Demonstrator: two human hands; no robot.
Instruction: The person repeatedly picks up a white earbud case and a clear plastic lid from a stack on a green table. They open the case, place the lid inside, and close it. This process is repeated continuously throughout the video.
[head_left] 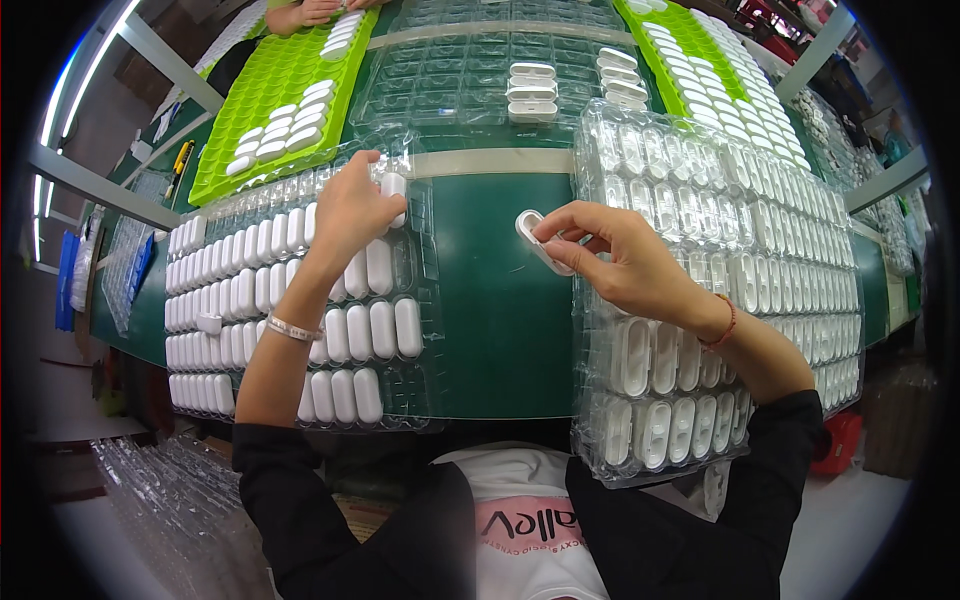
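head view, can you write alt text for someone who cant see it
A person's right hand holds an open white oval case shell above a green table, while the left hand is at a rounded white case piece over a clear plastic tray. Clear trays of hollow white shells stand at right; lime-green trays of white pieces lie beyond.

Hollow shell [530, 227]: white, oval, open face showing — slanted, pinched in the right hand [628, 258]
Rounded case [393, 186]: white, smooth, partly hidden — against the left hand [350, 208]; lifted or not, unclear
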